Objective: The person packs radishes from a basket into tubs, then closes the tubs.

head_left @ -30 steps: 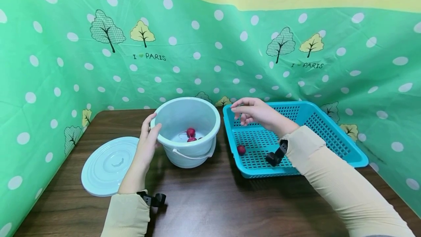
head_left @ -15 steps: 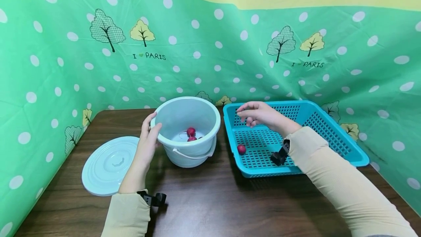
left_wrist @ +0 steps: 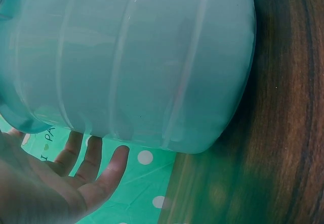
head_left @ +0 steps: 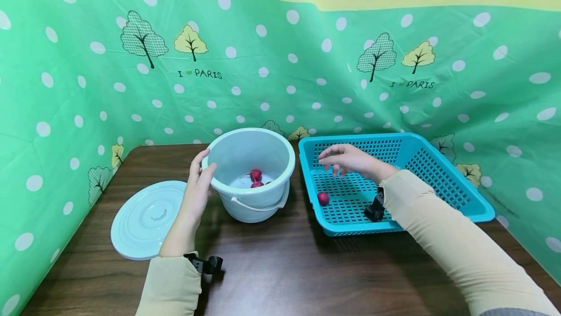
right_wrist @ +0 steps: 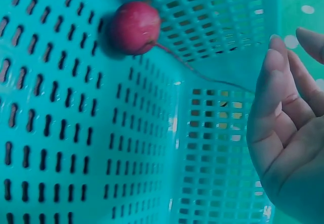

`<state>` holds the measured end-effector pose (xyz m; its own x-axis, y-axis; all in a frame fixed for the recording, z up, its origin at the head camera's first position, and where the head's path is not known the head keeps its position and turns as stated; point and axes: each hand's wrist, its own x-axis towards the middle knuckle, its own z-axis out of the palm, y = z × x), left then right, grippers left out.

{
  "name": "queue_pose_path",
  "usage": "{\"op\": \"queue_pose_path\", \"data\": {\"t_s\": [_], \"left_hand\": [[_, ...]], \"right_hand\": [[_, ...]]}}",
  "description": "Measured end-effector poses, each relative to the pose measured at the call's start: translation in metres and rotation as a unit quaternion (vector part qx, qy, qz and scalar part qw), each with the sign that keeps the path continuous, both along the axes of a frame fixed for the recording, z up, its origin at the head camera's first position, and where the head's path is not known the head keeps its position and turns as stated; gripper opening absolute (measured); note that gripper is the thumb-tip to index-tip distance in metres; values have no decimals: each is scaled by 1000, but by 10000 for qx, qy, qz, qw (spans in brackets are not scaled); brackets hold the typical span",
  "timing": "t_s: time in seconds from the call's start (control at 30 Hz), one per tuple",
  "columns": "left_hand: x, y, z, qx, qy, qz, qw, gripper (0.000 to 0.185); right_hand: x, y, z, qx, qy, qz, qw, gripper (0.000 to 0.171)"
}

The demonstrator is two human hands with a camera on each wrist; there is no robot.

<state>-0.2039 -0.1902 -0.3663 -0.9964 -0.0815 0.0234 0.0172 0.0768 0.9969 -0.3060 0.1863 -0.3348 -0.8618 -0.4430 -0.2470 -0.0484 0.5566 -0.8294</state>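
Observation:
My left hand [head_left: 199, 184] holds the light blue bucket [head_left: 250, 204] at the left side of its rim. In the left wrist view, several fingers [left_wrist: 109, 176] lie spread along the bucket's outer wall [left_wrist: 136, 67]. Inside are red radishes [head_left: 256, 175] with thin roots; the near rim partly hides them. Over the turquoise basket [head_left: 324, 228] hovers my right hand [head_left: 352, 159], fingers loosely bent and holding nothing. One round radish [head_left: 323, 198] lies on the basket floor by its left wall. Its long root shows in the right wrist view, trailing from the radish [right_wrist: 135, 28] towards the hand.
A light blue lid [head_left: 146, 221] lies flat on the brown wooden table [head_left: 271, 272], left of the bucket. The bucket's handle [head_left: 258, 208] hangs down in front. A green dotted cloth [head_left: 280, 72] hangs behind and at the sides.
My right hand has drifted right and slightly down, from the basket's left rim to above its inside. My left hand stays on the bucket. The radishes have not visibly moved.

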Motion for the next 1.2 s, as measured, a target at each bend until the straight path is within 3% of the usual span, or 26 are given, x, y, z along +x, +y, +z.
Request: {"op": "queue_pose_path", "data": {"t_s": [0.23,0.6,0.9,1.2], "left_hand": [[0,0,0,-5,17,13,10000,54],[-1,1,0,-56,-14,39,10000,54],[-2,-1,-2,-80,-94,16,9999,55],[-1,-1,-1,-72,-57,-10,10000,54]], "right_hand": [[-3,1,-8,277,-212,279,9990,51],[-4,0,-13,652,-1021,760,9897,51],[-1,-5,-17,1035,-1253,1216,9792,47],[-1,-8,-22,1237,-1393,1391,9726,45]]}}
